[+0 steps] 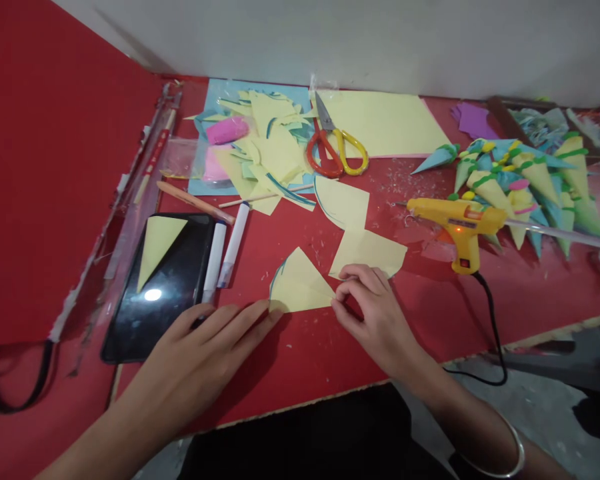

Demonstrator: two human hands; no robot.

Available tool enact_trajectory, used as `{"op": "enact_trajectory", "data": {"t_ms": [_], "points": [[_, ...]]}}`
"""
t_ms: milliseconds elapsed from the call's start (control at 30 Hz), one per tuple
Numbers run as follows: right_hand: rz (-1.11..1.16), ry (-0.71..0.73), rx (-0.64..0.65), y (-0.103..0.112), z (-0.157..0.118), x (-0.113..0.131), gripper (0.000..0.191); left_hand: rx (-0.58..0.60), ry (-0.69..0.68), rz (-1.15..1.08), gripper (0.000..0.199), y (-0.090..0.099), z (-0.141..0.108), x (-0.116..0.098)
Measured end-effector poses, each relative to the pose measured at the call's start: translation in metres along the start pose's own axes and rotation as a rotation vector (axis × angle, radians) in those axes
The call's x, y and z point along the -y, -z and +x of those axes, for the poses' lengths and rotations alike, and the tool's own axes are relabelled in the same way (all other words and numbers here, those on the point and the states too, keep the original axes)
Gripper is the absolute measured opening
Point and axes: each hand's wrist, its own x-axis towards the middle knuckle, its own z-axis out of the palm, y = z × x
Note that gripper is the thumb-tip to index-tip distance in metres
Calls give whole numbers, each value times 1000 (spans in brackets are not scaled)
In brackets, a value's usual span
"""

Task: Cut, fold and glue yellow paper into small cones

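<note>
dim, uneven light | white glare on phone (167, 293) | soft shadows | slight blur, edges stretched

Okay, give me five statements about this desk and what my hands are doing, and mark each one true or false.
1. The left hand touches a corner of a quarter-round paper piece. True.
2. The glue gun lies to the left of the scissors. False: the yellow glue gun is to the right of the scissors.
3. A rolled paper cone rests on the black phone. True.
4. Both handle loops of the scissors are red. False: one is red, the other yellow.
5. The right hand is gripping a white marker. False: its fingers are at the tip of the quarter-round paper piece, and the markers lie by the phone.
</note>
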Motion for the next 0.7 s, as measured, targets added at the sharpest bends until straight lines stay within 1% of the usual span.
{"op": "enact_trajectory", "data": {"t_ms": [167, 300, 400, 467, 500, 567, 633, 700], "points": [[21, 14, 4, 4, 0, -1, 13, -5, 2, 2, 56, -3, -6, 3], [44, 57, 49, 11, -2, -2, 20, 4, 7, 6, 55, -6, -9, 4], [-94, 125, -19, 13, -4, 1, 25, 14, 15, -11, 57, -7, -10, 4], [-218, 232, -59, 11, -6, 5, 28, 33, 23, -12, 58, -7, -9, 4], [-262, 292, -48, 10, -7, 8, 28, 37, 22, -10, 57, -7, -9, 4], [-304, 376, 23, 6, -7, 12, 28, 34, 13, -2, 57, -7, -8, 4], [-317, 378, 97, 3, -8, 14, 31, 30, 8, 11, 57, -7, -9, 4], [-317, 343, 135, 4, -9, 12, 34, 47, 7, 30, 58, -8, -9, 5]]}}
